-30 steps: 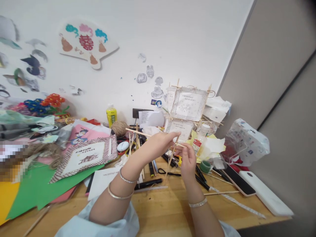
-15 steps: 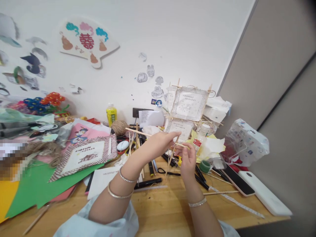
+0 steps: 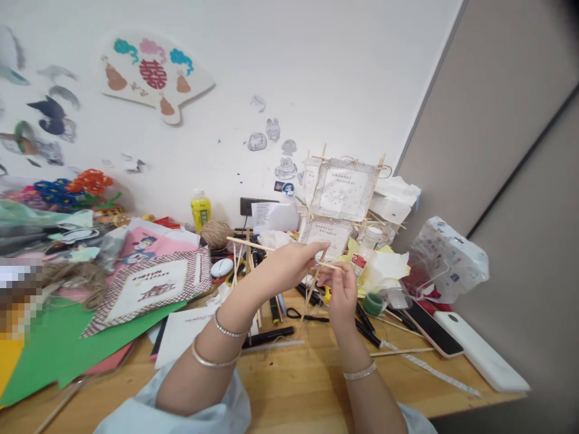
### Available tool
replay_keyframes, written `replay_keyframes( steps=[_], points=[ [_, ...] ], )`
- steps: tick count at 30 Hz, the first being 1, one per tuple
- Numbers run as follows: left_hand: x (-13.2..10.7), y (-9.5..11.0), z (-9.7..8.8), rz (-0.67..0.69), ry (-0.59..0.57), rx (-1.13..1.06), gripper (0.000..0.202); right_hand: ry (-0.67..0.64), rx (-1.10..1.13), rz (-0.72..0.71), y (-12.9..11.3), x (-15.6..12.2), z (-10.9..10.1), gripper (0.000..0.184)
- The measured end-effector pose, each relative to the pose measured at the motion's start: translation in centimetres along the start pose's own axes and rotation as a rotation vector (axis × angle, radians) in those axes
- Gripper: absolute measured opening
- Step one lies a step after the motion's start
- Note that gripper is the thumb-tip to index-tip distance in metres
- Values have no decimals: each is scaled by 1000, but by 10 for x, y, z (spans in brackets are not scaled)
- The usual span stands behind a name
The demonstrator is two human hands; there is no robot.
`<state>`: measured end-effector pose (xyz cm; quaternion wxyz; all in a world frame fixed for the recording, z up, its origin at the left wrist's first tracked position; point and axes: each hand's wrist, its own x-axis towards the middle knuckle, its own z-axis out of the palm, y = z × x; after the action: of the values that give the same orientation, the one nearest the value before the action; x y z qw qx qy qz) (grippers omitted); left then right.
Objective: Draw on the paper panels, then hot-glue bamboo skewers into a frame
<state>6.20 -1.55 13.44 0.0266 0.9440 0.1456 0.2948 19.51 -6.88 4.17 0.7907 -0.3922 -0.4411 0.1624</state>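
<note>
My left hand [image 3: 294, 263] reaches across the table with its fingers closed around thin wooden sticks. One long stick [image 3: 249, 242] runs beneath this hand, its left end sticking out past the wrist and its right end at my other hand. A second stick [image 3: 309, 296] slants down from the fingertips and crosses the first. My right hand [image 3: 344, 292] pinches the end of the long stick between thumb and fingers. The exact join of the sticks is partly hidden by the fingers. Behind the hands stands a stick-framed paper lantern [image 3: 344, 191] with writing on its panels.
Black markers [image 3: 271, 336] and a black cord loop [image 3: 312, 317] lie below the hands. A green jar [image 3: 373, 304], a phone [image 3: 433, 328] and a white case [image 3: 482, 352] are to the right. Left are a twine ball [image 3: 216, 234], a patterned panel [image 3: 151, 286] and green paper [image 3: 58, 346].
The view has shifted slightly, so the whole scene sits a little further left. Both hands keep their hold on the sticks, with hardly any movement between them.
</note>
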Motion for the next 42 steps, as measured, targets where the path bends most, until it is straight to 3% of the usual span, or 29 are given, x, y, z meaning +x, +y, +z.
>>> replay_keyframes(
  steps=[24,27,29,31,33,36,39,42],
  points=[
    [1,-2,2,1,5,6,42,13,-62,-28,0,0,0,20],
    [1,-3,1,-14,0,10,42,158,-248,-166,-1,8,-14,22],
    [1,-3,-1,-33,0,18,42,377,-463,-294,-4,18,-36,21],
    [1,-2,-2,-48,-7,27,42,643,-730,-327,-8,31,-66,23],
    [1,-1,-4,-56,-20,34,42,794,-1082,-171,-11,41,-98,33],
    [1,0,-5,-61,-31,37,42,767,-1424,326,-10,51,-136,52],
    [2,1,-6,-79,-47,35,42,636,-1413,757,-4,54,-156,65],
    [2,0,-6,-85,-58,20,44,605,-1380,849,3,53,-165,71]
  ],
)
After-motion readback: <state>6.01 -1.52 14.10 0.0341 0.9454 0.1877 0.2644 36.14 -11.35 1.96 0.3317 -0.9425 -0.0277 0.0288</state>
